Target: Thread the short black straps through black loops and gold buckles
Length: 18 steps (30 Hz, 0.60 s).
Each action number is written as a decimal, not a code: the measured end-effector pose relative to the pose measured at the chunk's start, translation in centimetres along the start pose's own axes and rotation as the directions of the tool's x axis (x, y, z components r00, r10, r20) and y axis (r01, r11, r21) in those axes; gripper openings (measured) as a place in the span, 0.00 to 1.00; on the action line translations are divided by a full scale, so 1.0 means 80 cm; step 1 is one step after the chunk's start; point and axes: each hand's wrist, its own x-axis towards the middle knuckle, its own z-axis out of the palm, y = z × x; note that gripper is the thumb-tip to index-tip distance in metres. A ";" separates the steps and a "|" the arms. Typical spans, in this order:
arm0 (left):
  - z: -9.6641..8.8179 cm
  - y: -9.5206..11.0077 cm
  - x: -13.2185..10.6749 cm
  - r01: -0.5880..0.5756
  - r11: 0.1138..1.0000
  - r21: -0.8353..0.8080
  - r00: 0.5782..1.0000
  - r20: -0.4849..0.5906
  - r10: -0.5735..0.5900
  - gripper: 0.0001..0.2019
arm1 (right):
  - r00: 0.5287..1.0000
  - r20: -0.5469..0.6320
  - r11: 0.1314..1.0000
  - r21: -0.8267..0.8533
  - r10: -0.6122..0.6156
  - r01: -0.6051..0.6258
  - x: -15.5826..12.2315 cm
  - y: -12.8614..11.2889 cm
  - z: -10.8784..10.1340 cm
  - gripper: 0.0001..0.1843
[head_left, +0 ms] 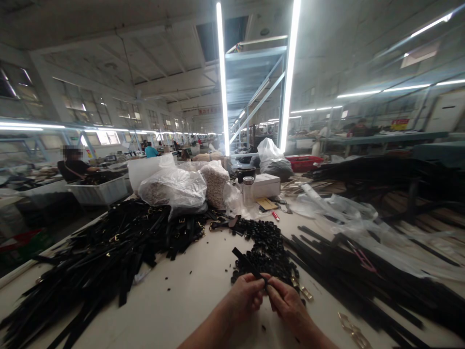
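Note:
My left hand point(245, 293) is closed on a narrow black strap point(244, 260), whose flat end sticks out up and to the left. Right beside it, my right hand point(285, 301) pinches the same strap lower down, and the fingers hide that part. Just beyond both hands lies a heap of small black loops point(267, 237). Gold buckles point(307, 293) rest to the right of my right hand, and more gold-coloured buckles point(350, 329) are nearer the front edge of the view.
Black straps with gold buckles point(109, 242) are piled on the left of the white table point(196, 291). Long black strips point(392, 271) and clear plastic point(334, 208) cover the right. Bulging plastic bags point(174, 186), a jar point(248, 189) and a white box point(267, 185) stand behind. A person point(74, 167) is at far left.

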 end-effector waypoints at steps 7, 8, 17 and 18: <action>0.003 -0.008 0.003 -0.097 0.963 0.251 0.992 -0.052 0.113 0.21 | 0.996 -0.034 0.989 -0.131 -0.080 0.075 -0.003 -0.002 -0.002 0.28; 0.003 -0.008 0.003 -0.134 0.936 0.326 0.985 -0.064 0.163 0.19 | 0.993 -0.030 0.982 -0.161 -0.110 0.104 -0.003 -0.003 -0.002 0.26; -0.015 0.009 -0.005 -0.267 0.935 0.232 0.927 -0.204 0.315 0.09 | 0.989 0.024 0.949 -0.277 -0.149 0.150 -0.007 -0.010 -0.005 0.21; -0.022 0.019 -0.009 -0.267 0.946 0.186 0.917 -0.252 0.309 0.10 | 0.989 0.001 0.944 -0.298 -0.148 0.142 -0.007 -0.009 -0.006 0.21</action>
